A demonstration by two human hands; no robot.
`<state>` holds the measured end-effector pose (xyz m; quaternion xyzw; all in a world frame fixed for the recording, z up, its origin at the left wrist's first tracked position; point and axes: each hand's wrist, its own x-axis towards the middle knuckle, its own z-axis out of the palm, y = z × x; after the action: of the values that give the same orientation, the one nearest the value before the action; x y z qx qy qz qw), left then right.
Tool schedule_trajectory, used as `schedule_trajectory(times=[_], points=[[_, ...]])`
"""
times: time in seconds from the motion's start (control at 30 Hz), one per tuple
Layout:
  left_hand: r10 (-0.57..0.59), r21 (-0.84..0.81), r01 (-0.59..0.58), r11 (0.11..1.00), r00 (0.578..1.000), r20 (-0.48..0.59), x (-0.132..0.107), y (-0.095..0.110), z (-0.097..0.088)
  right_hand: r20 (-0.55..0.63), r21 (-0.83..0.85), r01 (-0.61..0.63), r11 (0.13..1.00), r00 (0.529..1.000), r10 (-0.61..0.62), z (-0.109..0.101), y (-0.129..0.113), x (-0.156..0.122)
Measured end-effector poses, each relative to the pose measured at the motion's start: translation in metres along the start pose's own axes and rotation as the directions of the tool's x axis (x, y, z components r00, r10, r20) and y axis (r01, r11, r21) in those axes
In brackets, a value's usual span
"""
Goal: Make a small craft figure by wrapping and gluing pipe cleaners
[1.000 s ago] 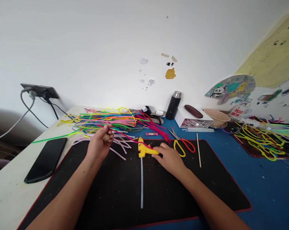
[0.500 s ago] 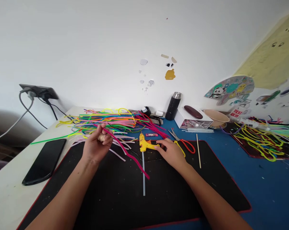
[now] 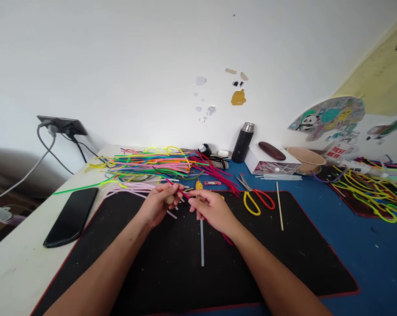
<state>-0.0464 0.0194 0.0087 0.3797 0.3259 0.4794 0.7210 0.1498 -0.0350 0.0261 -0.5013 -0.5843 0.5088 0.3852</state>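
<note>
My left hand is closed, pinching a magenta pipe cleaner; something small and pale lies inside its fingers, too covered to name. Close beside it, my right hand has its thumb and fingers closed on the same pipe cleaner, whose free end shows below the wrist. Behind the right hand lies a yellow hot glue gun, mostly hidden, with a clear glue stick sticking out toward me. Scissors with yellow and red handles rest to the right.
A heap of coloured pipe cleaners lies along the back of the black mat. A phone is at left. Right of the scissors is a wooden stick. Behind stand a black flask, a white box and a bowl.
My left hand has moved right with the pipe cleaner. My right hand has left the glue gun's handle and come over to grip the pipe cleaner. The view has shifted slightly.
</note>
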Motion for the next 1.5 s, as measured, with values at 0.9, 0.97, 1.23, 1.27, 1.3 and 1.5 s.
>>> schedule_trajectory(times=[0.9, 0.97, 1.23, 1.27, 1.3, 1.5], points=[[0.149, -0.073, -0.169, 0.983, 0.963, -0.225, 0.006, 0.010, -0.014, -0.085, -0.440, 0.142, 0.887, 0.977, -0.198, -0.016, 0.013, 0.001], [0.156, -0.077, -0.179, 0.981, 0.959, -0.236, 0.007, 0.012, -0.016, -0.095, -0.428, 0.130, 0.894, 0.978, -0.187, -0.017, 0.013, 0.001], [0.214, -0.095, -0.251, 0.963, 0.932, -0.294, 0.007, 0.017, -0.020, -0.132, -0.415, 0.113, 0.903, 0.974, -0.182, -0.022, 0.015, 0.003], [0.222, -0.100, -0.262, 0.960, 0.928, -0.299, 0.008, 0.019, -0.021, -0.132, -0.412, 0.115, 0.904, 0.974, -0.185, -0.022, 0.015, 0.003], [0.230, -0.106, -0.272, 0.956, 0.925, -0.303, 0.008, 0.020, -0.023, -0.132, -0.410, 0.118, 0.905, 0.973, -0.187, -0.023, 0.015, 0.003], [0.255, -0.132, -0.314, 0.940, 0.906, -0.339, 0.009, 0.031, -0.033, -0.173, -0.412, 0.091, 0.907, 0.969, -0.175, -0.029, 0.013, 0.004]])
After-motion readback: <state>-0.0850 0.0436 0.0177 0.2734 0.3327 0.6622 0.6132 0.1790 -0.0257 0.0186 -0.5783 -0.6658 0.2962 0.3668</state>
